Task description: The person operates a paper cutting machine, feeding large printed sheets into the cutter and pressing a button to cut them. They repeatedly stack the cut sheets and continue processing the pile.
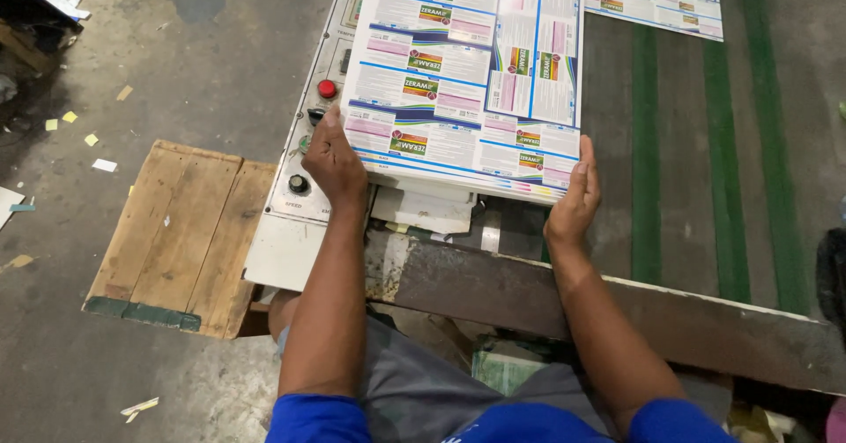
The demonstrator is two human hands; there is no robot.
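I hold the stack of printed sheets point(463, 73) between my left hand point(333, 156) and right hand point(575, 198), both pressed flat on its near corners beside the red button point(327, 89), squaring it, and I think the next move needs even pressure.

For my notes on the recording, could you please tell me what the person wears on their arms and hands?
Both forearms are bare. Short bright blue sleeves show at the upper arms near the bottom edge. The left hand and right hand wear no gloves; no rings or watch are visible.
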